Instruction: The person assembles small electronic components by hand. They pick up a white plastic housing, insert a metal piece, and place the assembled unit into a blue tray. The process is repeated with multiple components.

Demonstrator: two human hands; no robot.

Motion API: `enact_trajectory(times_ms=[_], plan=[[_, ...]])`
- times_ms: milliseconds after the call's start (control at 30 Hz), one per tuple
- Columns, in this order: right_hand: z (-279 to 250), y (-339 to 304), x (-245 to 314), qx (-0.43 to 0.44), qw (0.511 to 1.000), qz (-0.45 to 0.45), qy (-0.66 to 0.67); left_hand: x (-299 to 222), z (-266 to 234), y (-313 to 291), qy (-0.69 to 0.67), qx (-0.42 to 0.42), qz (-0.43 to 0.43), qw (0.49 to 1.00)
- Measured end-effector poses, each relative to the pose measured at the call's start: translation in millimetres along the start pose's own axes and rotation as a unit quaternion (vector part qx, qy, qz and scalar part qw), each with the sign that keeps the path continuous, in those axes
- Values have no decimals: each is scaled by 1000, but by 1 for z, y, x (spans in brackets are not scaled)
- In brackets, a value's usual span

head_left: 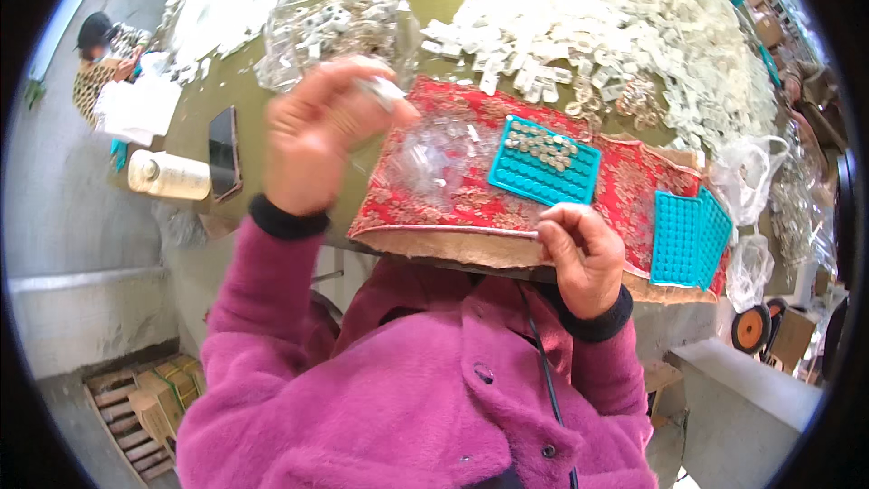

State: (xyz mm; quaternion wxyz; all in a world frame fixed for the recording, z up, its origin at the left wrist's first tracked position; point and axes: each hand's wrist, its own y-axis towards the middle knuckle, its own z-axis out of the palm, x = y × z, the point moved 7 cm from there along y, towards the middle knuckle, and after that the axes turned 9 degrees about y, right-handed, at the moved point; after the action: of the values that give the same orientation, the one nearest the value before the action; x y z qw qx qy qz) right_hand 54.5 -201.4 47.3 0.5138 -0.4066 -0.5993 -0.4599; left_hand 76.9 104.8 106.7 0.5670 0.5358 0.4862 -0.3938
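While the left hand point(312, 131) is raised near the far left corner of the red cloth point(475, 213), a small whitish piece point(384, 91) is pinched between its thumb and fingers, up in the air and just this side of a clear bag point(405, 32). Hand and piece are both blurred, so I can't make out the exact shape, only that it is pale. Well apart from it, the right hand point(584, 258) is down at the cloth's near edge, thumb and forefinger close together; whether they grip anything, I can't tell.

The bag, crumpled and see-through, is full of little white and silvery bits. On the cloth, a teal tray point(539, 183) lies askew, small round pale beads point(548, 149) spread over its far rows of cups. Clear scraps point(421, 163) are heaped to its left. Two more trays point(676, 240) overlap at the cloth's right end.
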Motion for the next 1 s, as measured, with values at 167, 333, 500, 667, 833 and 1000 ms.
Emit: enact_trajectory(times_ms=[167,333,500,667,833,1000], plan=[[-52,33,23,-129,930,-158,-306,-25,-31,63,456,-127,164,865],[-55,75,14,-95,880,-184,-427,-18,35,15,484,-18,229,844],[-45,98,-12,-23,849,-166,-501,-2,101,-35,322,113,158,927],[-48,94,10,-108,843,-252,-463,12,128,-44,211,140,107,962],[-36,73,57,-111,850,-342,-385,22,131,-38,-51,56,-16,997],[13,37,66,35,868,-386,-312,20,133,-33,-62,35,23,997]])
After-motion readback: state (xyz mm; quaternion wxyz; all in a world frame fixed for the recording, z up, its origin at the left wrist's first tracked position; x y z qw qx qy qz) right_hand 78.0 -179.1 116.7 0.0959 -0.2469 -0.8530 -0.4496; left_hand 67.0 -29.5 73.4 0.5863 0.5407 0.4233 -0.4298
